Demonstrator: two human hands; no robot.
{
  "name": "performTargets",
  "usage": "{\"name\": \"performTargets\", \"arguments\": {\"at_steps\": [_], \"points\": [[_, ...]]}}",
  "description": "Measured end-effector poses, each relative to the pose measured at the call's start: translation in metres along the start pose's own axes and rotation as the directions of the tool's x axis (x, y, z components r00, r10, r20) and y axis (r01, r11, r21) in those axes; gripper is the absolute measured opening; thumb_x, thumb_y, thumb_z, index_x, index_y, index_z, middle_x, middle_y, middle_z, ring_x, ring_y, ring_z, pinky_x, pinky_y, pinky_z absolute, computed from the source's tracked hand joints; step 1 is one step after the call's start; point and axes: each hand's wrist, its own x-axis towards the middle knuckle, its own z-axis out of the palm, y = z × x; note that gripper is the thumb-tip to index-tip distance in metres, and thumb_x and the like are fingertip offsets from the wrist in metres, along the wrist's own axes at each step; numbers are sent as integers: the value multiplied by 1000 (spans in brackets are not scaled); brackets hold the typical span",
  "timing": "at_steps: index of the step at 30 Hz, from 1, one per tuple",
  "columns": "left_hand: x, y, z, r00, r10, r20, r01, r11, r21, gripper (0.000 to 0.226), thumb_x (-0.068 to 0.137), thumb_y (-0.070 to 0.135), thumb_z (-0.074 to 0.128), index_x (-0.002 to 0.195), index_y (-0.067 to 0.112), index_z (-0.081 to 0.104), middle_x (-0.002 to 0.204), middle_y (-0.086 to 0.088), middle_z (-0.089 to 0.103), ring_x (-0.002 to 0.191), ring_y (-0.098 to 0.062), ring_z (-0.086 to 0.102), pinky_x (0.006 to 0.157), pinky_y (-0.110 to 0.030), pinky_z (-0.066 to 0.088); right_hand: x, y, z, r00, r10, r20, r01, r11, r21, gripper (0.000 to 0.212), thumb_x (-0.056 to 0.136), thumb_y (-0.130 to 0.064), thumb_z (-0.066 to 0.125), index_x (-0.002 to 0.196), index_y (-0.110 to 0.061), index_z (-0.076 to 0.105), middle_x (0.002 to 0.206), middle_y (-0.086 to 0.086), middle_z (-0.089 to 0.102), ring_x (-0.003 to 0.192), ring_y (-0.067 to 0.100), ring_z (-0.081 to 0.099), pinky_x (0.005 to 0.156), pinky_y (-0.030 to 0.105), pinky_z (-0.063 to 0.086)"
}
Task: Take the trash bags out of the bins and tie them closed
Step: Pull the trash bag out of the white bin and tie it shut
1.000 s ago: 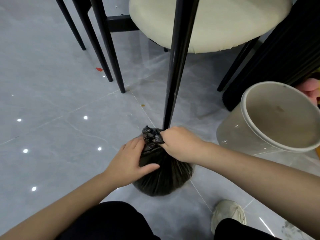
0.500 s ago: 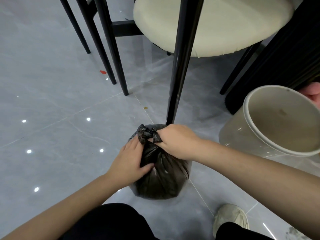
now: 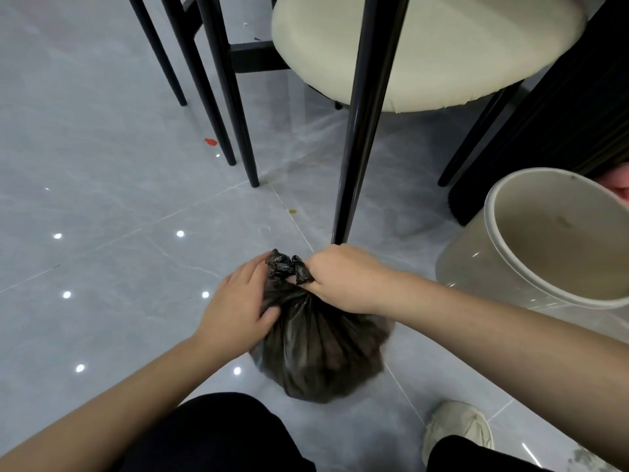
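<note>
Centrally, a black trash bag sits on the grey tiled floor, taken as landmark; it is full and rounded, contents hidden by the dark film, though brownish shapes show faintly through; its neck is gathered and twisted into a knot at the top, so the long axis runs from the floor up to the knot, leaning slightly toward the far side. Left hand: palm flat against the bag's left shoulder just below the knot, fingers spread and curved over the film, thumb pressing the gathered pleats; a bracing hold, not a fist. Right hand: clenched on the right side of the knot, fingers curled tight around a twisted tail of plastic. Right of the bag, close but not touching, stands a pale round bin, tilted so its open mouth faces the camera; no liner in it, interior bare apart from a small dark smudge on the inner wall. Just beyond the bag, a black chair leg meets the floor near the right knuckles; cream seat above it; further black legs beyond and left of the bag. Near side of the bag: dark trousers and a pale shoe.
</note>
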Motion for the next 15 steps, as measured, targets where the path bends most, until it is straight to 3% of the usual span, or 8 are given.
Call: {"name": "performTargets", "arguments": {"at_steps": [2,5,7,9,11,13,15], "points": [[-2,3,-3,999,27,-31,-30,993,-114,57,82,45,43,131,16,42,131,3,49,120,-16,47,97,-33,41,2,1,2,999,-24,-21,24,999,-21,30,96,-40,45,95,-14,61,104,3,55,100,26,53,70,34,36],[-4,9,-4,987,130,91,-108,971,-214,74,77,64,54,137,25,36,127,17,42,112,0,40,92,-23,38,1,6,8,999,-29,46,27,999,45,27,93,-36,50,100,-13,62,102,3,58,99,27,57,75,36,46],[-3,7,2,973,141,184,-116,983,-139,79,73,63,58,138,25,34,132,12,44,118,-7,44,93,-27,41,-1,7,9,995,6,98,-9,1000,29,30,96,-37,46,90,-11,60,78,4,54,83,32,59,63,33,40],[-1,3,8,982,74,173,-65,996,-61,65,81,43,58,138,22,34,135,4,45,120,-18,49,90,-29,43,-6,8,10,991,32,131,-39,998,55,31,98,-39,43,79,-15,51,65,-3,42,72,29,50,62,30,33],[1,1,8,991,-24,128,42,989,-141,53,89,30,50,139,22,35,137,4,46,121,-19,50,92,-28,42,-9,7,11,989,38,143,-58,990,132,33,98,-43,41,77,-19,50,69,-4,48,73,25,50,64,30,35],[0,-3,3,988,-49,144,93,944,-316,58,86,48,43,138,23,36,134,7,48,123,-11,47,98,-25,37,-9,7,12,992,32,124,-40,998,58,37,96,-47,41,82,-16,55,83,3,58,80,27,57,65,33,39],[-3,-9,0,977,22,211,53,938,-342,77,77,65,48,140,24,34,135,10,46,124,-5,43,103,-26,36,-7,7,11,999,-3,40,5,998,-59,34,95,-47,43,84,-18,58,95,3,58,92,27,56,67,33,37]]}}
